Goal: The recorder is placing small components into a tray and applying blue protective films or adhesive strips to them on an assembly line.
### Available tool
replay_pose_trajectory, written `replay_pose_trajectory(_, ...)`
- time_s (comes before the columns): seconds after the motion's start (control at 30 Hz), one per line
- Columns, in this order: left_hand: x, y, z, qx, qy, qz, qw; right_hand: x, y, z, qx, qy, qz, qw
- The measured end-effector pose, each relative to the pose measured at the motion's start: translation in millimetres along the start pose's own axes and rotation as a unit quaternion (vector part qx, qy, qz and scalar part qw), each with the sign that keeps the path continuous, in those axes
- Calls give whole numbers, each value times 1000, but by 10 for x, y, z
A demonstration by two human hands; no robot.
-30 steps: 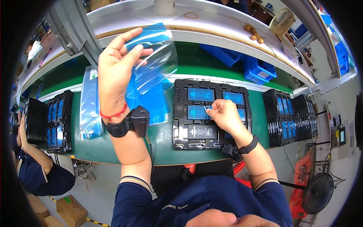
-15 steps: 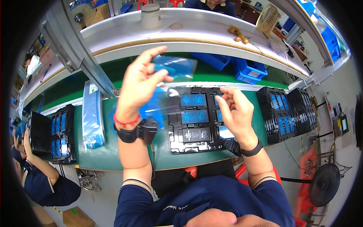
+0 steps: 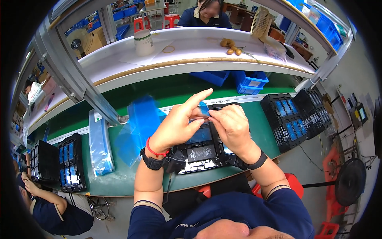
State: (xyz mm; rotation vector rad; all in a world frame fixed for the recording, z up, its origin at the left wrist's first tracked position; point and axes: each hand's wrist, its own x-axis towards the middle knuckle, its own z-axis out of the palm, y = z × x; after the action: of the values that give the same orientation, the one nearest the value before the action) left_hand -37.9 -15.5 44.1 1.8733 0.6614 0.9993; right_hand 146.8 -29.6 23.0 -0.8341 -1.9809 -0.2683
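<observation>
Over the black tray (image 3: 184, 169), both my hands meet at a small piece of clear blue film (image 3: 203, 108). My left hand (image 3: 179, 121) holds it between thumb and fingers, with its index finger stretched out. With thumb and fingertips closed, my right hand (image 3: 231, 126) pinches the film's right edge. The tray lies on the green bench and holds flat rectangular batteries; one dark battery (image 3: 201, 153) shows at the near left, and a blue-faced battery (image 3: 200, 136) sits just behind it. My hands hide much of the tray's far and right parts.
Loose blue film sheets (image 3: 143, 119) lie left of the tray, beside a long clear bag (image 3: 101, 147). Stacked black trays (image 3: 284, 119) stand at right, others (image 3: 71, 163) at left. Blue bins (image 3: 251, 81) sit beneath a white shelf (image 3: 191, 51). A co-worker (image 3: 205, 18) is beyond it.
My left hand has come down and right with the film. My right hand has moved left and closed on the film's edge. The view has shifted, too.
</observation>
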Motion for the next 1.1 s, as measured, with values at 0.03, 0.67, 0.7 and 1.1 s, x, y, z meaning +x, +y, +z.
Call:
replay_pose_trajectory(0.03,6,11,-1,0,-1,1,1000,1,-4,-5,-3,2,-7,1000)
replay_pose_trajectory(0.67,59,-197,-6,-120,-10,-106,987,58,23,-89,-150,102,-129,975)
replay_pose_trajectory(0.7,68,-230,-21,-145,-17,-123,982,57,-17,-108,-156,75,-132,976)
replay_pose_trajectory(1.1,-4,-114,-59,-107,-57,-154,981,-172,143,-170,484,-65,408,771)
